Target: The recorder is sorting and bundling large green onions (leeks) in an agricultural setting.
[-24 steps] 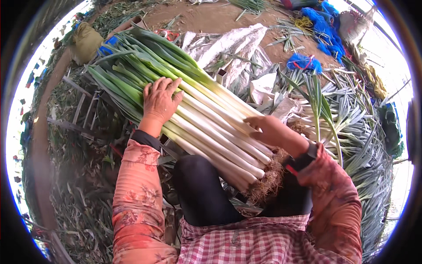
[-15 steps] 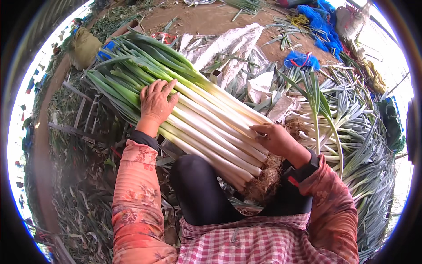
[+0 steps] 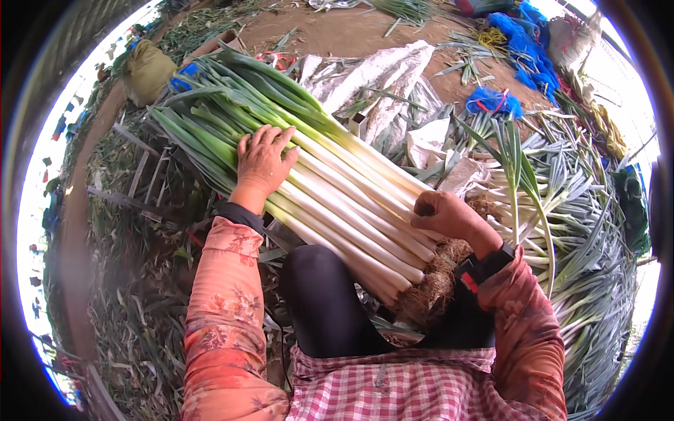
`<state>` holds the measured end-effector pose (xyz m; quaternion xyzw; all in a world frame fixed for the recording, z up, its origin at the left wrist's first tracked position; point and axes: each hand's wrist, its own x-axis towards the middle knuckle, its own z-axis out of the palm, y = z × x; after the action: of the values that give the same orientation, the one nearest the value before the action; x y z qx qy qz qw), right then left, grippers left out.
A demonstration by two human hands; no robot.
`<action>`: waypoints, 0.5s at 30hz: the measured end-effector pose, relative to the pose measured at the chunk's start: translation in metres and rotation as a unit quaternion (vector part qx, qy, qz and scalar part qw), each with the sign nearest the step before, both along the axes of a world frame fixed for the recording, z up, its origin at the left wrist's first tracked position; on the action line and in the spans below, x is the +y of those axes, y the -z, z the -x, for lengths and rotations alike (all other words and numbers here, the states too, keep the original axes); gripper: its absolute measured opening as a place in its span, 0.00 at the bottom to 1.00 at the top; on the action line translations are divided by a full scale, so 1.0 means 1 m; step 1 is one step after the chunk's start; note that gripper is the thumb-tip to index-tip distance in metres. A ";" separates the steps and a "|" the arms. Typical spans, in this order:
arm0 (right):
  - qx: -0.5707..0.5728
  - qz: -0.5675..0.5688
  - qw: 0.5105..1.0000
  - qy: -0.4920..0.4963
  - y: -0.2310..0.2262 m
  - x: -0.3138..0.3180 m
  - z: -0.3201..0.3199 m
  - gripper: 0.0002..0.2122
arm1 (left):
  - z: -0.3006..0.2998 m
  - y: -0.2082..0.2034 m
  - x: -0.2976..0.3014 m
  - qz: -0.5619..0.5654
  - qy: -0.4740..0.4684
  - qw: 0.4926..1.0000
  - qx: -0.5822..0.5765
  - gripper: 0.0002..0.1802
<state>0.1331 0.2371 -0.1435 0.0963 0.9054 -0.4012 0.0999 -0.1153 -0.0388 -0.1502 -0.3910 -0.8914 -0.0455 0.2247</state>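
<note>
A thick row of leeks [image 3: 351, 200] lies slantwise over my knees, green leaves at the far left and shaggy roots [image 3: 425, 291] toward the near right. My left hand [image 3: 267, 158] rests on the stalks where green turns to white, its fingers spread. Over the white ends, close to the roots, my right hand [image 3: 453, 219] is closed with the fingers curled in. Whatever it may hold is hidden by the fingers. Part of a metal stand [image 3: 144, 175] shows under the leafy end.
A large heap of loose leeks [image 3: 576, 231] spreads at my right. White plastic sheeting [image 3: 379, 70] and blue netting [image 3: 530, 52] lie on the earth floor beyond. A tan sack [image 3: 149, 72] stands at the far left, and leaf scraps [image 3: 140, 309] cover the ground at my left.
The fingers of my right hand have curled in from a stretched position over the white ends. My left hand stays on the same part of the leeks. The whole view has shifted slightly.
</note>
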 end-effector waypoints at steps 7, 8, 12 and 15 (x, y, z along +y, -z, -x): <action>0.026 -0.042 0.998 -0.036 0.000 0.000 0.003 0.13 | 0.001 0.001 0.000 -0.006 -0.005 1.000 -0.012 0.24; 0.039 -0.013 0.999 -0.025 0.002 0.001 0.002 0.13 | 0.001 0.001 -0.001 -0.009 -0.003 1.000 -0.014 0.24; 0.034 0.022 0.999 -0.009 0.005 0.004 0.001 0.14 | -0.002 -0.001 0.000 0.002 0.001 1.000 0.001 0.24; 0.021 -0.015 0.999 -0.039 0.004 0.006 0.005 0.14 | -0.001 -0.001 -0.001 0.008 -0.002 1.000 0.002 0.25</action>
<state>0.1277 0.2429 -0.1476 0.0541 0.9165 -0.3849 0.0945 -0.1142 -0.0395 -0.1495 -0.3910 -0.8921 -0.0372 0.2233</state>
